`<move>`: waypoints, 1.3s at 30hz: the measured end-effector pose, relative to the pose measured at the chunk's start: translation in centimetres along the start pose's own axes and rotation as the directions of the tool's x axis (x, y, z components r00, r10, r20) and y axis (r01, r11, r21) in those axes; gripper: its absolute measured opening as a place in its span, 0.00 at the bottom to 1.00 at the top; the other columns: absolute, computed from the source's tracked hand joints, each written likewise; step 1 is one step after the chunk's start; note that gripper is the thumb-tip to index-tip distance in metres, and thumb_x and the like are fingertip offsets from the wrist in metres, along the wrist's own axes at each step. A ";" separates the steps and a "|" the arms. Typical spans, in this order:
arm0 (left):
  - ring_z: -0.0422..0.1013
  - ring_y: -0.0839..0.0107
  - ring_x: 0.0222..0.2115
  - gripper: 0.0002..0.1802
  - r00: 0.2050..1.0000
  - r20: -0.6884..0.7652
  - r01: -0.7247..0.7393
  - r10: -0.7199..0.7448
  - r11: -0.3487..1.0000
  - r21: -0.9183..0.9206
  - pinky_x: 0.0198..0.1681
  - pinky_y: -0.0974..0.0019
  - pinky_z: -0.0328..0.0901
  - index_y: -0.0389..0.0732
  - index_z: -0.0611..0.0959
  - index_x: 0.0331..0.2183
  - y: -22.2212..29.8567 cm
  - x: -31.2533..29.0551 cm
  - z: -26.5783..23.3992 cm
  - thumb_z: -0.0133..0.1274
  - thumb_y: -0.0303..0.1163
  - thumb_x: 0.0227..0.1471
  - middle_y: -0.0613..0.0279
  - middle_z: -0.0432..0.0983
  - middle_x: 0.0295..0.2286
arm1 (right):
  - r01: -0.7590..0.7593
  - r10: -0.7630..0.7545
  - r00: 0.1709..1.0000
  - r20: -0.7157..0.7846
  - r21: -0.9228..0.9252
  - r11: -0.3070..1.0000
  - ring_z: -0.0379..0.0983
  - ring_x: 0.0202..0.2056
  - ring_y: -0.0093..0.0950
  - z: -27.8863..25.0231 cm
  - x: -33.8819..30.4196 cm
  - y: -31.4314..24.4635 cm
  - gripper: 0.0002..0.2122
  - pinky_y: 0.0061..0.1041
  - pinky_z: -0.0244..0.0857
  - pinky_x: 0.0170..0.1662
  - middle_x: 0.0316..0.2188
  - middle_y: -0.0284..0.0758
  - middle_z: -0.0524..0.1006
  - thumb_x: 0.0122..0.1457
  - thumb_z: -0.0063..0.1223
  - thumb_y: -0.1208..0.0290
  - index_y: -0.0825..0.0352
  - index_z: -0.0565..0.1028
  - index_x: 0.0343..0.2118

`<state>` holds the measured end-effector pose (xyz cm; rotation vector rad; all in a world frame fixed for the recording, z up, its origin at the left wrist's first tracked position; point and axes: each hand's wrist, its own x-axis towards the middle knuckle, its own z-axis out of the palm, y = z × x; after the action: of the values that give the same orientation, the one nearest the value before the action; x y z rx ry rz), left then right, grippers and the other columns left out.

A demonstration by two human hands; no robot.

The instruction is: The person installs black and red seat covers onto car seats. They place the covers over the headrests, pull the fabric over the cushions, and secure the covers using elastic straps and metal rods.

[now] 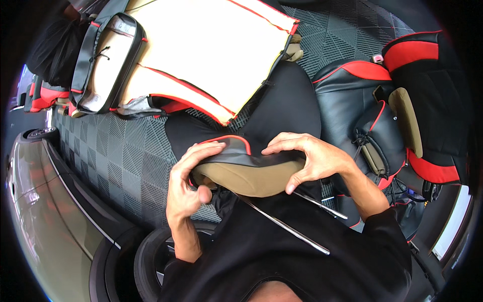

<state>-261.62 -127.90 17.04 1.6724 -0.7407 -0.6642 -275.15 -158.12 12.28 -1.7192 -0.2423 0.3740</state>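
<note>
A tan car headrest (pixel 251 180) is held in front of my body, its two metal posts (pixel 289 229) pointing toward me. A black headrest cover (pixel 235 149) with red piping lies over its far side, while the tan face toward me shows. My left hand (pixel 187 176) is wrapped round the left end, fingers on the cover and thumb near the tan edge. At the right end, my right hand (pixel 314 160) grips it, fingertips over the cover and thumb on the tan lower edge. Part of the left end is hidden by my left hand.
A large cream-backed seat cover (pixel 211 45) with red edging spreads beyond my left leg. To the right are black-and-red covered car seats (pixel 347 100) and another tan headrest (pixel 405 121). At left a car (pixel 45 201) stands on grey floor tiles (pixel 136 171); a tyre (pixel 146 261) is close by me.
</note>
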 end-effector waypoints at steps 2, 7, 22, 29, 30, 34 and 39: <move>0.72 0.50 0.57 0.53 0.994 0.100 -0.067 0.042 0.961 0.267 0.63 0.49 0.60 0.35 0.83 0.54 2.2 -0.3 0.6 0.75 0.63 0.33 0.48 0.77 0.55 | -0.018 0.017 0.995 -0.098 -0.011 1.000 0.76 0.54 0.38 1.1 0.8 -0.1 0.38 0.38 0.68 0.60 0.51 0.41 0.80 0.40 0.83 0.54 0.69 0.80 0.54; 0.70 0.50 0.52 0.42 0.994 0.021 0.066 -0.104 0.760 0.646 0.58 0.50 0.64 0.42 0.81 0.55 2.7 0.4 0.8 0.75 0.24 0.32 0.51 0.72 0.49 | 0.052 -0.050 0.992 -0.113 0.014 0.999 0.68 0.64 0.41 2.2 2.9 1.3 0.46 0.40 0.62 0.66 0.61 0.44 0.73 0.41 0.82 0.50 0.67 0.73 0.63; 0.67 0.56 0.48 0.40 0.901 0.276 0.148 -0.335 0.835 0.531 0.54 0.57 0.65 0.37 0.80 0.56 3.1 0.6 -4.5 0.73 0.49 0.48 0.53 0.70 0.44 | -0.275 0.283 0.947 -0.154 0.075 0.959 0.73 0.58 0.42 3.1 1.0 0.9 0.50 0.43 0.67 0.65 0.58 0.46 0.74 0.40 0.84 0.56 0.68 0.68 0.67; 0.65 0.60 0.46 0.32 0.895 0.312 0.116 -0.317 0.844 0.523 0.56 0.58 0.61 0.36 0.80 0.52 0.4 2.9 -4.8 0.66 0.50 0.54 0.57 0.65 0.39 | -0.264 0.258 0.891 -0.372 0.036 0.964 0.75 0.44 0.31 3.9 2.1 1.9 0.31 0.34 0.70 0.54 0.39 0.36 0.80 0.44 0.81 0.60 0.69 0.81 0.50; 0.65 0.61 0.45 0.31 0.892 0.322 0.115 -0.316 0.850 0.514 0.56 0.59 0.61 0.36 0.80 0.51 -0.2 3.4 -5.0 0.64 0.50 0.56 0.58 0.65 0.39 | -0.287 0.281 0.884 -0.374 0.042 0.957 0.74 0.43 0.30 3.6 2.5 2.2 0.30 0.33 0.70 0.53 0.38 0.36 0.80 0.44 0.81 0.60 0.69 0.81 0.49; 0.66 0.70 0.46 0.25 0.875 0.324 0.208 -0.360 0.883 0.420 0.53 0.64 0.62 0.37 0.78 0.51 -1.8 4.6 -5.5 0.57 0.48 0.64 0.61 0.70 0.41 | -0.354 0.348 0.861 -0.371 0.054 0.934 0.76 0.37 0.30 2.9 3.8 3.7 0.30 0.33 0.72 0.44 0.36 0.40 0.80 0.46 0.80 0.54 0.70 0.82 0.46; 0.69 0.76 0.40 0.24 0.866 0.305 0.306 -0.396 0.902 0.303 0.47 0.67 0.65 0.36 0.79 0.47 -2.9 6.4 -5.4 0.58 0.49 0.64 0.65 0.75 0.37 | -0.246 0.332 0.856 -0.397 0.251 0.936 0.77 0.42 0.26 2.8 4.4 5.8 0.30 0.30 0.72 0.50 0.40 0.35 0.81 0.49 0.79 0.55 0.70 0.80 0.50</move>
<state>-253.08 -128.93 15.00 1.9650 -0.8026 -1.2078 -272.42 -155.00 5.68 -1.5997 0.3773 0.2133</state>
